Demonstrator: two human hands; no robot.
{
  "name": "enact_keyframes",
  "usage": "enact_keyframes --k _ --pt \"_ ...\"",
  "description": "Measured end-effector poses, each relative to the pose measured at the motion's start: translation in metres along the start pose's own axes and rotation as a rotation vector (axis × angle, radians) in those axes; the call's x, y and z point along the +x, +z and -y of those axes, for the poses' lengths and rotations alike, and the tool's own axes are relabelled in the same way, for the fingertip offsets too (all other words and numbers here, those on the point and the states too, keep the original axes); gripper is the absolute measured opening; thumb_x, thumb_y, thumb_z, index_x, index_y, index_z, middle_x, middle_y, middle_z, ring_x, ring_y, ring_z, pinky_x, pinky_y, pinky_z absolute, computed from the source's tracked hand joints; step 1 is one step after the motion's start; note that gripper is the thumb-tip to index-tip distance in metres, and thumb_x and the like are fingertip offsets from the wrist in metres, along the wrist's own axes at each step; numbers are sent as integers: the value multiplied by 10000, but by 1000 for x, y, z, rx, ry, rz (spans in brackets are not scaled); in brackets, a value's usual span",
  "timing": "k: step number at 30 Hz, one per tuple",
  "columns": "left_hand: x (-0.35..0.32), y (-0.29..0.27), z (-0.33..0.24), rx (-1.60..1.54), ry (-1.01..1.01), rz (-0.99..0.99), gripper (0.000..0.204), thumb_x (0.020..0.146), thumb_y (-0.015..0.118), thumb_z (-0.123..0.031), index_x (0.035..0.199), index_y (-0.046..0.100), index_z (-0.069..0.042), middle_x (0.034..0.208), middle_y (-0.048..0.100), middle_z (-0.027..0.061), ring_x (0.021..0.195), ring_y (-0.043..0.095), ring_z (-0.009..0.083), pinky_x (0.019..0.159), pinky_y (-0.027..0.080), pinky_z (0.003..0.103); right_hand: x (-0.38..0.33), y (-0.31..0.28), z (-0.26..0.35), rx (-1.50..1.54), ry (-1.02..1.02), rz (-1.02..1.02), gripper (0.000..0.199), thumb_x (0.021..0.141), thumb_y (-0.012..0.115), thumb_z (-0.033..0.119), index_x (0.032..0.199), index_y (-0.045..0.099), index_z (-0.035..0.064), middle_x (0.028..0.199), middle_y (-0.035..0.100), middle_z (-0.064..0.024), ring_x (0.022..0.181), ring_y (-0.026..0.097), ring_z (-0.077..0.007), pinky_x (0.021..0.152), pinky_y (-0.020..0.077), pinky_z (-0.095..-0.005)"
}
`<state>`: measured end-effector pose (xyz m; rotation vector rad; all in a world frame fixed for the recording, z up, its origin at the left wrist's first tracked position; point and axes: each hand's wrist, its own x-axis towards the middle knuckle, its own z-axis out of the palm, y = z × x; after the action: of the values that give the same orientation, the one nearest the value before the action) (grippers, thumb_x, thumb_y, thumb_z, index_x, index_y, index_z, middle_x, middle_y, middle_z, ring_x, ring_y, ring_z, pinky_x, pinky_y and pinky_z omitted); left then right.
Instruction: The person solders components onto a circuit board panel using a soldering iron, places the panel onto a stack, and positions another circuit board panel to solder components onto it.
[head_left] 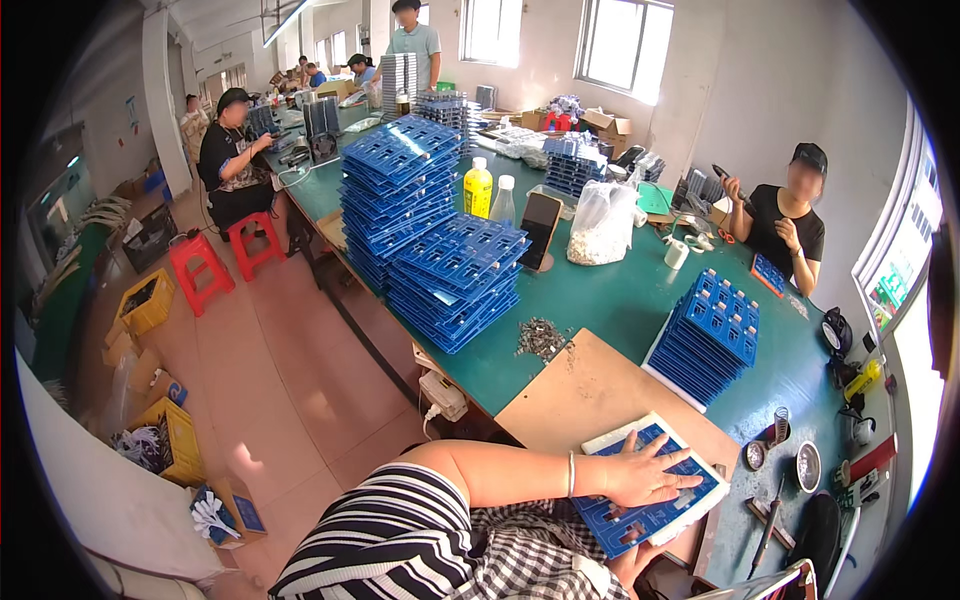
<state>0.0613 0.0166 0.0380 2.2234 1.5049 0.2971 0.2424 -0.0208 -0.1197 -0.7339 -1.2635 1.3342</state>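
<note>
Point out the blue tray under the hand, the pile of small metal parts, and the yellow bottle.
blue tray [640, 522]: head view, lower front part.
pile of small metal parts [541, 339]: head view, middle.
yellow bottle [478, 192]: head view, body.

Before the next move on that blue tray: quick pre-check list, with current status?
1. Left hand flat on the blue tray: ok.
2. Tray seated on the white board under it: ok, the board's edge shows around it.
3. Right hand in view: not ok, only a bit of forearm at the lower edge.
4. Tray pockets filled: cannot tell, too small.
5. Loose metal parts apart from the tray: ok.
6. Stack of blue trays apart from the hand: ok.
</note>
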Motion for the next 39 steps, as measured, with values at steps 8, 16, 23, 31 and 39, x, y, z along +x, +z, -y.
enact_keyframes --k 8,16,23,31,39 --pt "-5 10 26 160 124 -4 444 971 344 -499 1402 408 -417 1565 171 122 1398 98 514 991 57 792 7 8 82 340 714 251 583 859 503 103 1365 222 28 1170 543 -246 933 645 -341 868 520 -481" --pt "-10 9 48 269 209 1 409 962 402 -474 1365 455 -425 1557 207 76 1414 125 451 992 94 798 34 6 75 349 1186 322 408 962 420 265 1226 380 -43 1061 608 -267 934 639 -359 833 527 -484" --pt "-12 8 51 223 222 46 428 968 370 -471 1387 430 -415 1563 179 108 1416 78 474 999 42 794 63 -9 137 -696 169 693 261 899 574 119 1146 569 35 1167 564 -187 986 594 -300 859 475 -431" --pt "-7 14 54 241 225 12 420 926 478 -484 1334 503 -389 1578 45 124 1420 72 464 982 131 800 159 11 116 -1261 -492 966 388 752 679 140 1134 618 109 1164 554 -88 1063 523 -307 904 407 -444" --pt "-9 16 48 209 228 22 412 924 483 -475 1318 519 -361 1571 39 163 1418 60 475 983 118 797 166 16 121 -1408 -584 1150 596 706 735 408 1224 588 154 1217 506 -77 1190 453 -306 994 349 -493"
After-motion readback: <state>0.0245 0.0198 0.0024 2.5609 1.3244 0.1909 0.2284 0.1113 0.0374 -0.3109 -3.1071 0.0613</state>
